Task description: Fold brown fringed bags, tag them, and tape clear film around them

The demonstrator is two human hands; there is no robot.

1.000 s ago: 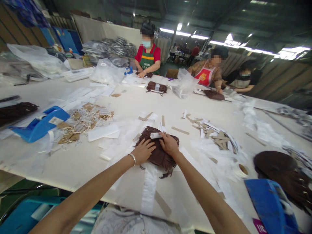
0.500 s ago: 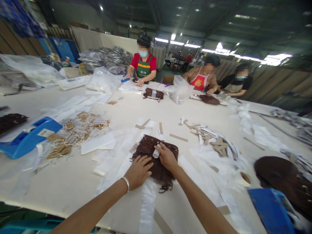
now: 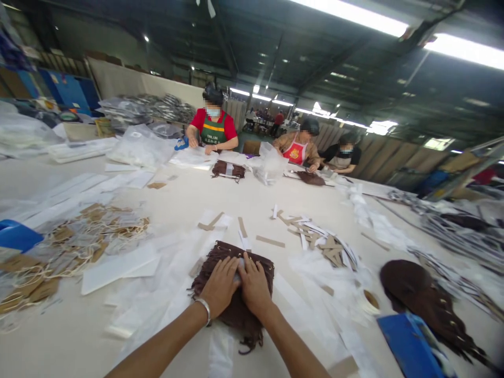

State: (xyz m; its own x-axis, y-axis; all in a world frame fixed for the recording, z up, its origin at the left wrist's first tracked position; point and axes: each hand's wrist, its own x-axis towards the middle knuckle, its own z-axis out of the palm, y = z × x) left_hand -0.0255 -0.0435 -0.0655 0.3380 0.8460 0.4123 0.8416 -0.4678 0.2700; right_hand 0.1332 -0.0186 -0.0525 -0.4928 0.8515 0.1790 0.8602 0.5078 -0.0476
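Note:
A dark brown fringed bag (image 3: 228,307) with metal eyelets along its far edge lies flat in front of me. My left hand (image 3: 221,283) rests on its left half, fingers stretched forward. Beside it, my right hand (image 3: 254,286) lies on the right half with its fingers extended too. Between the two hands shows a bit of a pale translucent plastic piece (image 3: 239,273); my fingers cover most of it. Thin white plastic sheeting (image 3: 165,302) lies under and around the bag.
Swing tags with strings (image 3: 94,231) and a blue tape dispenser (image 3: 18,236) are on the left. Cardboard strips (image 3: 333,249), another blue dispenser (image 3: 409,344) and a brown bag (image 3: 413,289) lie on the right. Several co-workers stand across the table, one in a green apron (image 3: 214,128).
My right hand has let go of the rolled plastic piece and now lies flat on the bag. My left hand has moved up beside it. The camera view has turned right and tilted up.

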